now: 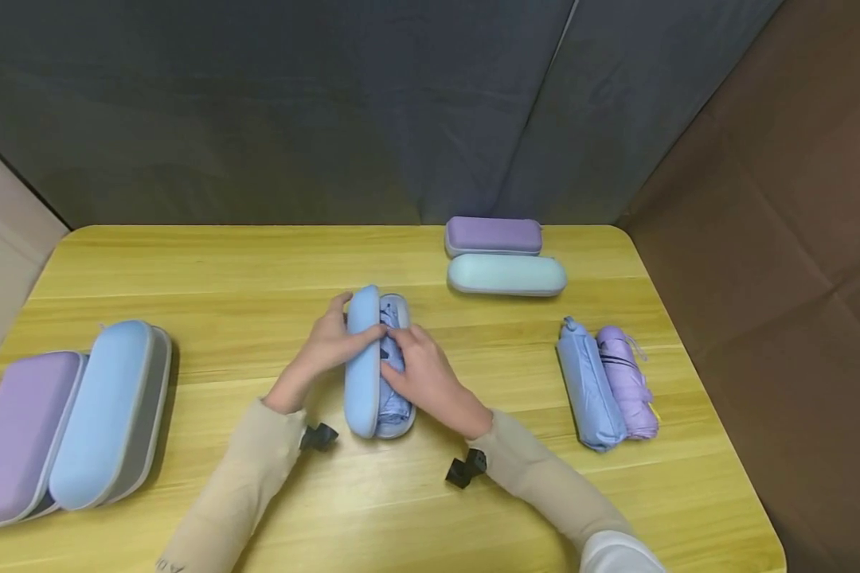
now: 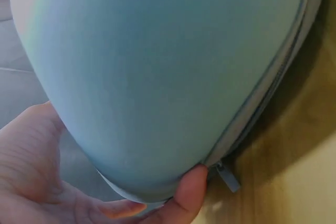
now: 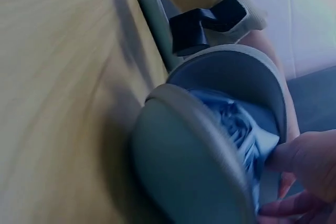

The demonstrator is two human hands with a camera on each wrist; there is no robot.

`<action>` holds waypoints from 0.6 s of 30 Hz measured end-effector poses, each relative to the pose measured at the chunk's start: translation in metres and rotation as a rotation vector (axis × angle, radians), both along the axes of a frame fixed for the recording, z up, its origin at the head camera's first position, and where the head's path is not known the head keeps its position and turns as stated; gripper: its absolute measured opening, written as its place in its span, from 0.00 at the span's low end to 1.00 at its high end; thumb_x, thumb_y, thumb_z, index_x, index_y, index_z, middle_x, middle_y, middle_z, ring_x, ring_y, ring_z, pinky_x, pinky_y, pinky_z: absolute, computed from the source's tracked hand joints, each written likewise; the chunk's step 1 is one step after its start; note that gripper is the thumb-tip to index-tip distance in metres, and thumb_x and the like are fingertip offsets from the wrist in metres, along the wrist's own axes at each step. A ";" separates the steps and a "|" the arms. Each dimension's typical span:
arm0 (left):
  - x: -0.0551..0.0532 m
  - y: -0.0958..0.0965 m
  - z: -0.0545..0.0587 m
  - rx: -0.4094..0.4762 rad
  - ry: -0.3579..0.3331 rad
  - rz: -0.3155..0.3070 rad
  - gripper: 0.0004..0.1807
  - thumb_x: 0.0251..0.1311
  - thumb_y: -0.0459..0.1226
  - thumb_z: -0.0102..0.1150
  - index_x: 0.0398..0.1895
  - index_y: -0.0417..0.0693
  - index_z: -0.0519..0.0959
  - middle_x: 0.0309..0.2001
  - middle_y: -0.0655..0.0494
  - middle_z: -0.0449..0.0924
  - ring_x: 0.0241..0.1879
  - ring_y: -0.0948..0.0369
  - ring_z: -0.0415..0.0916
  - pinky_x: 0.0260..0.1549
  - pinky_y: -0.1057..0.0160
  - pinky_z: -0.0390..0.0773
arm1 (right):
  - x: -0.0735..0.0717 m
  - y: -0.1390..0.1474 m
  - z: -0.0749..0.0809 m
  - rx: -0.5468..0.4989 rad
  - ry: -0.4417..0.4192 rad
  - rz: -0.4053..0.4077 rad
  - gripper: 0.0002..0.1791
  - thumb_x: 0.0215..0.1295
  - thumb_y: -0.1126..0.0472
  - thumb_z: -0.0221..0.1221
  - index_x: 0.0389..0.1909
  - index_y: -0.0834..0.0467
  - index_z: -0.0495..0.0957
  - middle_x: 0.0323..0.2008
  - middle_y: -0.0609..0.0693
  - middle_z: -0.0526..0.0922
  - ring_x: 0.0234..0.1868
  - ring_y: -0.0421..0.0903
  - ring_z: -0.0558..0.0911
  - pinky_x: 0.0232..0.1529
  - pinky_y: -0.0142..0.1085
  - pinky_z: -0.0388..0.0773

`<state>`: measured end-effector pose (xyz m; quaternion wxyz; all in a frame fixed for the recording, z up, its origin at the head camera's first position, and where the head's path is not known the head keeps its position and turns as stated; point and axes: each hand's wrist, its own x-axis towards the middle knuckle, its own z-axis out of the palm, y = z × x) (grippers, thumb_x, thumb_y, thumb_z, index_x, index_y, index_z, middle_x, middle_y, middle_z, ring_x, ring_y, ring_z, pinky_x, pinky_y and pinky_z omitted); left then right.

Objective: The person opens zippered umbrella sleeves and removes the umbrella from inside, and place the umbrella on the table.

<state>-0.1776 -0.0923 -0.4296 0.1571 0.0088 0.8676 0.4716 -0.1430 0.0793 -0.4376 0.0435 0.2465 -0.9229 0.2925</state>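
Observation:
A light blue zip case (image 1: 362, 374) stands partly unzipped on the table, its lid tilted up to the left. Inside it lies a folded blue umbrella (image 1: 394, 407), whose crumpled fabric also shows in the right wrist view. My left hand (image 1: 329, 341) grips the lid, thumb over its edge and fingers round its outer side; a zipper pull (image 2: 228, 177) hangs near a fingertip in the left wrist view. My right hand (image 1: 430, 374) reaches into the opening, its thumb and a finger pressing on the umbrella fabric (image 3: 252, 135).
At the left lie a large purple case (image 1: 25, 430) and a large blue case (image 1: 103, 414). A small purple case (image 1: 494, 235) and a mint case (image 1: 507, 274) lie at the back edge. Blue (image 1: 589, 390) and purple folded umbrellas (image 1: 627, 386) lie side by side at the right.

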 end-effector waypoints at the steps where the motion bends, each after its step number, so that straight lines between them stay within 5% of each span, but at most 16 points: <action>1: 0.000 -0.001 0.000 0.009 -0.005 0.002 0.50 0.58 0.48 0.58 0.71 0.31 0.40 0.59 0.23 0.61 0.56 0.36 0.66 0.53 0.44 0.71 | -0.001 -0.002 0.001 0.028 -0.020 -0.013 0.25 0.56 0.59 0.62 0.53 0.69 0.73 0.40 0.59 0.77 0.37 0.48 0.76 0.35 0.35 0.77; 5: 0.001 -0.005 -0.002 0.047 -0.017 0.018 0.48 0.59 0.46 0.57 0.71 0.33 0.42 0.59 0.26 0.63 0.55 0.38 0.68 0.51 0.46 0.72 | -0.004 -0.007 0.008 0.140 -0.061 -0.058 0.30 0.55 0.54 0.64 0.54 0.70 0.71 0.42 0.61 0.77 0.39 0.51 0.77 0.36 0.37 0.79; 11: 0.002 -0.009 -0.005 0.136 -0.045 0.053 0.46 0.59 0.46 0.57 0.71 0.34 0.44 0.58 0.29 0.64 0.53 0.40 0.69 0.50 0.48 0.74 | -0.010 -0.011 0.012 0.257 -0.074 -0.099 0.33 0.51 0.45 0.67 0.46 0.70 0.73 0.31 0.57 0.78 0.29 0.47 0.78 0.25 0.33 0.77; 18: 0.003 -0.015 -0.008 0.296 -0.185 0.076 0.46 0.60 0.48 0.56 0.72 0.40 0.43 0.58 0.32 0.64 0.52 0.45 0.70 0.47 0.52 0.76 | -0.019 -0.016 0.019 0.342 -0.208 -0.120 0.39 0.51 0.40 0.65 0.49 0.71 0.70 0.22 0.52 0.75 0.19 0.42 0.75 0.15 0.28 0.69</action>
